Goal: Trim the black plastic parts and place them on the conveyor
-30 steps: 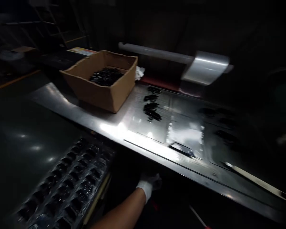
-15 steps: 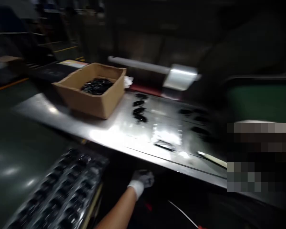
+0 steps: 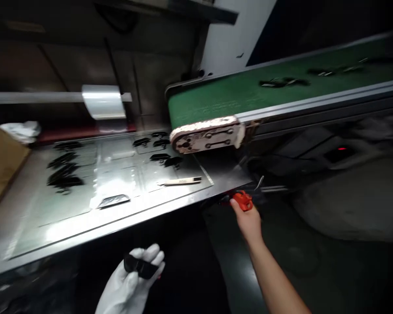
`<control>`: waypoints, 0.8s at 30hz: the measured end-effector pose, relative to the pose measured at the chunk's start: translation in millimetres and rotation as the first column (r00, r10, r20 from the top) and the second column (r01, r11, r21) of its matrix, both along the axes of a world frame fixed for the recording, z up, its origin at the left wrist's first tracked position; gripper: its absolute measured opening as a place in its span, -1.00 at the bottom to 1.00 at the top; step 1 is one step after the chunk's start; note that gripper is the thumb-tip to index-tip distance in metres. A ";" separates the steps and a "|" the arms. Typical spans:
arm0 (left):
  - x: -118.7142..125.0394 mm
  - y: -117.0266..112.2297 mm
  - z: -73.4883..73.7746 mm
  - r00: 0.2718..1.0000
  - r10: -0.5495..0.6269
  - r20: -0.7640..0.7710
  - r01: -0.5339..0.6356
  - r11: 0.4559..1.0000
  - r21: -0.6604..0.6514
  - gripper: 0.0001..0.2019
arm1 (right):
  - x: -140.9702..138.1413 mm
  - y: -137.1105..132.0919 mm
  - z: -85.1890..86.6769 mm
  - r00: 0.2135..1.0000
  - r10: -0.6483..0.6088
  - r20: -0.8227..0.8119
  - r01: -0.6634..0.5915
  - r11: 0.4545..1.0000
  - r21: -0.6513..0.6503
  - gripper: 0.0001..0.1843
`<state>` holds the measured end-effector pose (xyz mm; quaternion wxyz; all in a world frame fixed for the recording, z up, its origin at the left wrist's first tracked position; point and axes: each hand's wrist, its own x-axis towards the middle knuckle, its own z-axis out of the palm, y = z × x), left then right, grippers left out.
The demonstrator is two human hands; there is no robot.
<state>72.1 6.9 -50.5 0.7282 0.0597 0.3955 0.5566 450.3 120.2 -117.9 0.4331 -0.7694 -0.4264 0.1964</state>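
My left hand (image 3: 131, 279), in a white glove, is palm up below the front edge of the table. Its fingers and thumb are curled around a small black plastic part (image 3: 140, 266). My right hand (image 3: 249, 218) is bare and reaches to the table's right front corner. Its fingers are wrapped round an orange-red tool (image 3: 243, 200) whose working end is hard to make out. On the glass-topped table (image 3: 81, 170) lie several similar black parts (image 3: 63, 172) at the left and more black parts (image 3: 159, 157) near the conveyor.
A green conveyor belt (image 3: 216, 98) carrying black parts runs off to the right. A pale-handled knife (image 3: 181, 181) and a clear-centred frame piece (image 3: 114, 200) lie near the table's front. A film roll (image 3: 104, 102) hangs behind; a cardboard box (image 3: 3, 161) stands at left.
My view has swung to the right, bringing in the conveyor. My right hand has come into clear view with the orange-red tool. The gloved left hand is now turned up, with the black part showing.
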 end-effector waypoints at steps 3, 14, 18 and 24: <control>-2.1 0.2 24.1 0.989 0.091 0.113 -0.112 0.973 0.200 -0.70 | -31.5 13.2 -21.0 0.993 0.060 -0.099 -0.065 0.996 -0.057 -0.55; -23.3 17.2 22.5 0.976 0.187 0.116 -0.214 0.930 0.300 -0.70 | -225.0 -21.9 148.5 0.297 0.954 0.051 -0.918 0.270 0.289 -0.85; -39.5 19.9 -1.8 0.994 0.107 0.004 -0.105 0.958 0.267 -0.66 | -257.5 -8.4 161.5 0.192 0.954 0.230 -0.963 0.139 0.230 -0.89; -45.6 32.9 12.7 0.974 0.224 -0.044 -0.210 0.955 0.208 -0.46 | -265.0 43.5 166.6 0.071 0.957 0.280 -0.997 0.068 0.020 -0.89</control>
